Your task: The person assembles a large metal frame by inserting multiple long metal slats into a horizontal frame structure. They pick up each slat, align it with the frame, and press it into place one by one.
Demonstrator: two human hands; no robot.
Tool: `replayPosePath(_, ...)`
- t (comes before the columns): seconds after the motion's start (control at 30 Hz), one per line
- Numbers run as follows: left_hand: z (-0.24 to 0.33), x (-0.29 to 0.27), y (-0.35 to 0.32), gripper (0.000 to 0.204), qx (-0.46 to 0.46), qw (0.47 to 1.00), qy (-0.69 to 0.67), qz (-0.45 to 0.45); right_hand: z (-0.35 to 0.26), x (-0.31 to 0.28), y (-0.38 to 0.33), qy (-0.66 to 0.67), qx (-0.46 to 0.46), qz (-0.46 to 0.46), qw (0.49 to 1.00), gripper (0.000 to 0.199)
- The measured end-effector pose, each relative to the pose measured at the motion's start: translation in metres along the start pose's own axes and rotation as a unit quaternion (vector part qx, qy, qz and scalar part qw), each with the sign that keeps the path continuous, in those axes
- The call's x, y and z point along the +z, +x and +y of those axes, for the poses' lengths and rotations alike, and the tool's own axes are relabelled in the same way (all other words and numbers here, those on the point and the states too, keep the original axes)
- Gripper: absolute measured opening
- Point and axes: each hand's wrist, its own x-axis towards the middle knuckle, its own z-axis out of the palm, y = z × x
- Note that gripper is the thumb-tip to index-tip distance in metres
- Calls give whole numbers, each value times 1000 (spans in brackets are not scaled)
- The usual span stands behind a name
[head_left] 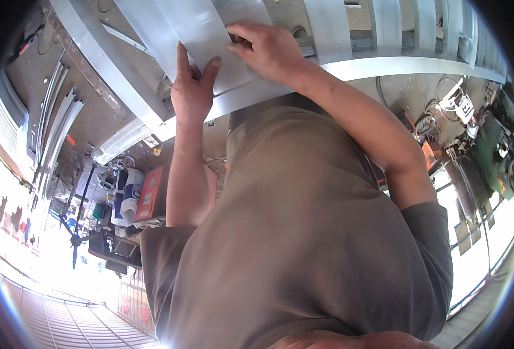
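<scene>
A silvery metal frame (pixel 361 68) with several flat metal slats lies in front of me. My left hand (pixel 192 93) is at the left edge of one metal slat (pixel 207 43). Its index finger stretches along that edge and the thumb rests on the face; the other fingers curl down, partly hidden. Along the slat's opposite edge, my right hand (pixel 271 51) has its thumb and fingers bent around the side, their tips close to the gap. The slat's far end runs out of the picture at the top.
Long metal strips (pixel 56 131) lie on the floor at left. A red box (pixel 152 192) and white-and-blue rolls (pixel 130 195) stand by my left arm. Cables, an orange tool (pixel 433 152) and a white part (pixel 459 104) lie at right. A bare bar (pixel 117 142) juts near the frame's corner.
</scene>
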Motion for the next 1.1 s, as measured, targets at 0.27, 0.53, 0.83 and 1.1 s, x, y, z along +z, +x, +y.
replayPosePath(0.27,-1,-1,1,95,-14,1000,-1,-9,1,2,1,-6,9,-7,1000,33)
replayPosePath(0.53,0,-1,0,94,-19,1000,-13,-9,1,1,1,-10,3,-10,1000,33)
replayPosePath(0.83,6,-2,-2,91,-17,1000,-6,-5,0,2,0,-2,21,-6,1000,35)
replayPosePath(1.1,4,-19,-9,74,-16,999,-44,-10,2,-4,-19,70,55,14,996,42)
